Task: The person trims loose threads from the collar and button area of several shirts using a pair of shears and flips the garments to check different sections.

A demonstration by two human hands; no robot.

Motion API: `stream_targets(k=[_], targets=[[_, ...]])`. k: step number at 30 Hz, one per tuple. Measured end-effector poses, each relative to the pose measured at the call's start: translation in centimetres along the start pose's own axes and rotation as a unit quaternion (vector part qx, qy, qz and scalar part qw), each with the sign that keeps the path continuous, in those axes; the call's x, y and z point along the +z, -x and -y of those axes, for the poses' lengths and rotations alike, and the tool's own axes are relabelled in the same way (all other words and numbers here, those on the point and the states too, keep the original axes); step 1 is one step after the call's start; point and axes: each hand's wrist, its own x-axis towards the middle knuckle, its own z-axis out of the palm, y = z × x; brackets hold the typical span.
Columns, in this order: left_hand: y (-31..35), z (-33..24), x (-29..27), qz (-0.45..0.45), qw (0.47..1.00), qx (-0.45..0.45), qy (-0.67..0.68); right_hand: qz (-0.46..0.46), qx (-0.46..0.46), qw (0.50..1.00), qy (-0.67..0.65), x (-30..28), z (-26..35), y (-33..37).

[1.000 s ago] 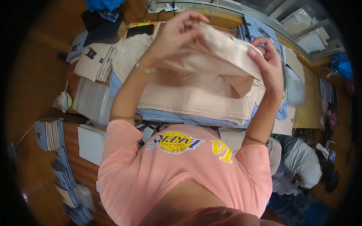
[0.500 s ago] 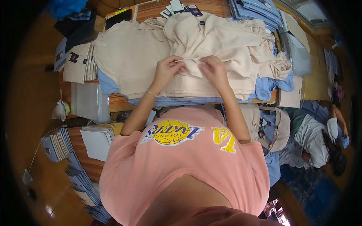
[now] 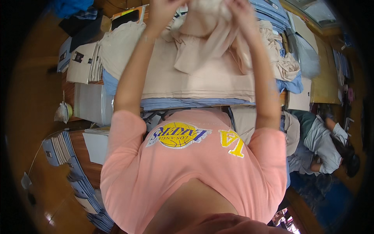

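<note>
A beige shirt is lifted off the table at the far edge of the view, blurred by motion, its lower part hanging down over a stack of beige garments. My left hand is closed at the shirt's left side, its fingertips partly cut off by the top of the picture. At the right side, my right hand grips the same cloth and is also smeared. Both arms are stretched far forward. Beneath the beige stack lie folded blue garments.
Folded blue shirts in clear bags are piled at the back right. At left stand packed beige shirts, a stack of clear plastic bags and a black phone. Another person bends low at the right.
Both my hands have gone up and away from me, spreading apart and raising the beige shirt off the stack. The person at the right has shifted slightly.
</note>
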Motion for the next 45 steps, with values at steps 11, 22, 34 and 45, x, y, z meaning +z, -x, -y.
stream_targets(k=[11,22,34,45], targets=[[4.0,-10.4,-4.1,0.155,0.985,-0.068,0.033,0.200,0.015,0.980,-0.018,-5.3,11.7,5.4],[19.1,-0.8,-2.1,0.325,0.894,-0.309,0.014,0.273,0.114,0.952,0.076,3.0,-1.7,19.6],[2.5,28.8,-11.6,0.221,0.751,-0.225,-0.580,0.164,-0.083,0.965,0.187,8.0,-7.5,20.8],[-1.9,37.5,-15.0,0.445,0.694,-0.402,-0.398,0.147,-0.080,0.973,0.158,8.3,-7.8,20.4]])
